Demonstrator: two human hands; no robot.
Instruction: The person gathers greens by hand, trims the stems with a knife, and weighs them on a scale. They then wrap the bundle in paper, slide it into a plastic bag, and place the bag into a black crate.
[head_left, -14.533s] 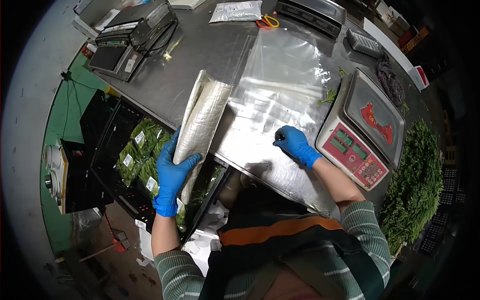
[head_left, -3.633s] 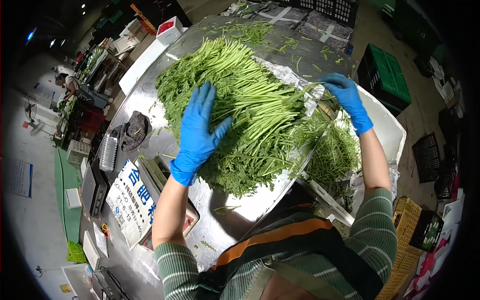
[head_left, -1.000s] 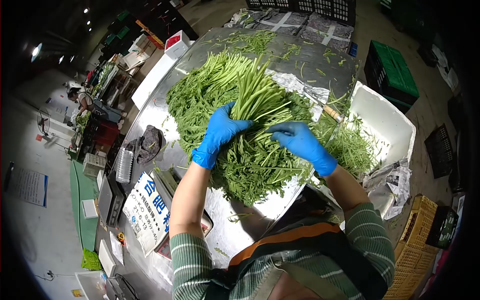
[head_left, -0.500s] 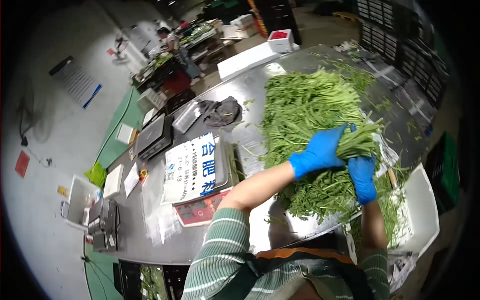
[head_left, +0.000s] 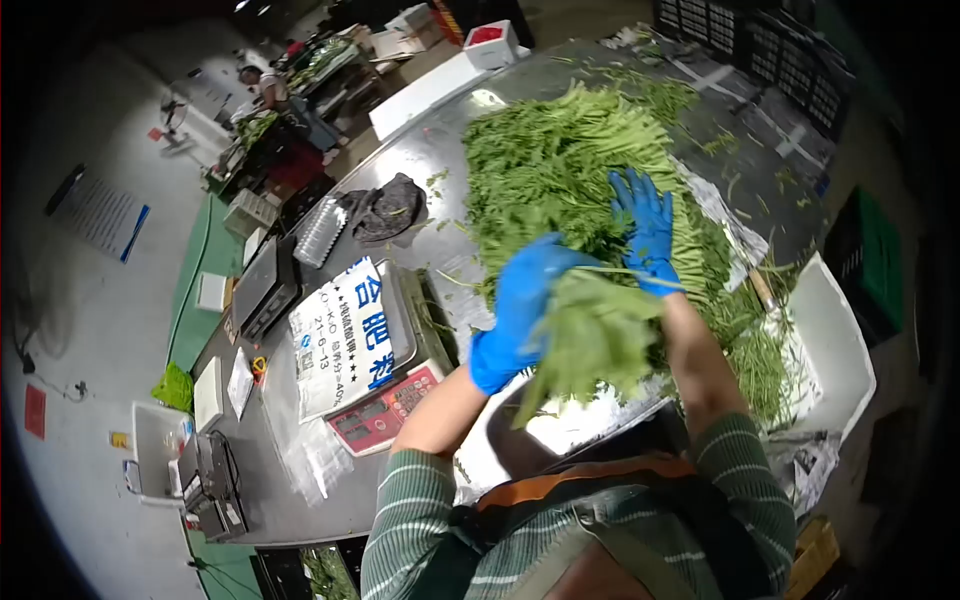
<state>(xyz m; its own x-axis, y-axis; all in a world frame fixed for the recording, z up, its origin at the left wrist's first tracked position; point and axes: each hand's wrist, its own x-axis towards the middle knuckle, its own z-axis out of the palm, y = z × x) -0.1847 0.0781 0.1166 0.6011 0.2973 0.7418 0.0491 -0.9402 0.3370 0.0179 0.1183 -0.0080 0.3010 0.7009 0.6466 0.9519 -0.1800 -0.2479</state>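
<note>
My left hand (head_left: 518, 310), in a blue glove and smeared by motion, is closed around a bunch of leafy greens (head_left: 600, 335). The bunch hangs with its stems toward me, above the near edge of the table. My right hand (head_left: 647, 225), gloved in blue too, lies with fingers spread on the large pile of leafy greens (head_left: 545, 150). Pale stems in that pile point to the right. Part of the pile is hidden behind my left hand and the held bunch.
Left of the pile, a red digital scale (head_left: 385, 408) has a white printed sack (head_left: 345, 340) over its pan. A dark cloth (head_left: 388, 208) lies behind it. On the right are a wooden handle (head_left: 763, 290) and a white bin (head_left: 835, 350) with scraps. A person (head_left: 285, 105) stands far back.
My left hand has drawn a bunch off the pile, down and left toward me. My right hand has moved up and left and now rests flat on the pile. The view has shifted.
</note>
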